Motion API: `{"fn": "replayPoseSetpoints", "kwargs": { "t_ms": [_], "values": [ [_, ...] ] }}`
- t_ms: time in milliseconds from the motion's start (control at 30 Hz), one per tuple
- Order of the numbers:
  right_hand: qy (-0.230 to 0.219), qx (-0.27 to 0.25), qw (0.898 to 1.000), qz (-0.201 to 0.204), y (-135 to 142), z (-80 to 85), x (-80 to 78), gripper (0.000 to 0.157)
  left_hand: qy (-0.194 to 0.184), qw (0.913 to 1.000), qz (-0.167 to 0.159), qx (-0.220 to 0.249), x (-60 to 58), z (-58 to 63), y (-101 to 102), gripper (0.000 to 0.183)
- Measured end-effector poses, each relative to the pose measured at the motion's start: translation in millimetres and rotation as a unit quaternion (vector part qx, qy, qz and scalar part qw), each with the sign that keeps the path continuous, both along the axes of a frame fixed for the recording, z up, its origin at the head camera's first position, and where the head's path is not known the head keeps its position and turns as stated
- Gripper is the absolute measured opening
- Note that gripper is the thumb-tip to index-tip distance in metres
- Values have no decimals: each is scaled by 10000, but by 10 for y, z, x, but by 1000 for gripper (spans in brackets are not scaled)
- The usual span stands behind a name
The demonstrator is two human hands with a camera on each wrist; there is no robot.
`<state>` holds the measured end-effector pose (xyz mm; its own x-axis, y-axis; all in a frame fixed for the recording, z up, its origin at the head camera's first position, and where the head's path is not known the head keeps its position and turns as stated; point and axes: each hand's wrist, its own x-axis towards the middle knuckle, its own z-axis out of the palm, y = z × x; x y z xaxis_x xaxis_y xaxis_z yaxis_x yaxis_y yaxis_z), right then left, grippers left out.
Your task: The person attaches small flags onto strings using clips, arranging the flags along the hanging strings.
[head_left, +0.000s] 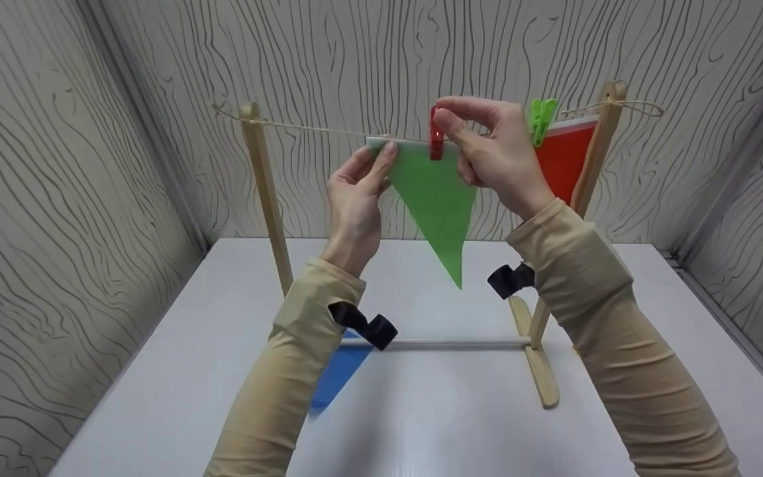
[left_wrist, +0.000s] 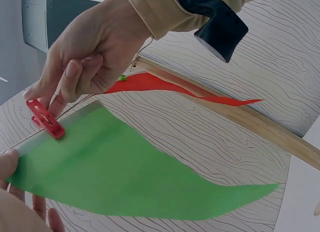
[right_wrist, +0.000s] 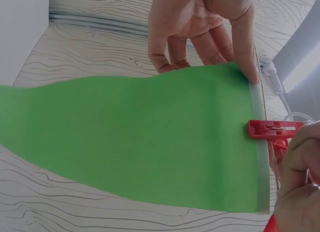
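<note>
A green triangular flag (head_left: 434, 212) hangs point down at a thin string (head_left: 315, 128), its pale top edge along the string. My left hand (head_left: 358, 199) pinches the flag's upper left corner between thumb and fingers. With thumb and forefinger, my right hand (head_left: 497, 149) pinches the upper end of a red clothespin (head_left: 436, 136). The clothespin's lower end sits over the flag's top edge, near its middle; the right wrist view shows the red clothespin (right_wrist: 265, 129) across string and pale edge. To the right, a green clothespin (head_left: 542, 121) stands at a red flag (head_left: 567, 156) on the same string.
The string runs between a left wooden post (head_left: 265, 192) and a right wooden post (head_left: 600, 146). A white rod (head_left: 454, 344) joins the stand low down, near a wooden foot (head_left: 540, 371). On the white table (head_left: 434, 411), a blue flag (head_left: 342, 377) lies partly behind the left sleeve.
</note>
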<state>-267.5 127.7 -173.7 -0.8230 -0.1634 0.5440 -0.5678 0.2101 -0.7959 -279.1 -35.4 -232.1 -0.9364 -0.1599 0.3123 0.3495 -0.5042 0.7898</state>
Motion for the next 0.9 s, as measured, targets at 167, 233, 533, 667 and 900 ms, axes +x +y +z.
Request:
{"fn": "replayPoseSetpoints", "kwargs": {
  "t_ms": [167,233,533,667,900],
  "values": [
    [2,-27,10000,-28,5,-18,17,40,-18,9999,28,-142,-1,-26,-19,29],
    [-9,-73,10000,-38,13,-31,19,42,-59,9998,40,-191,-5,-40,-32,32],
    [145,-456,9988,-59,46,-132,29,47,-84,9992,39,-386,33,-173,-116,46],
    [473,-804,9956,-29,66,-241,67,44,-66,9984,109,-557,94,-328,-173,49],
    [1140,-1358,9839,217,186,-602,253,38,-749,9960,396,-283,191,-794,-341,54]
  ]
}}
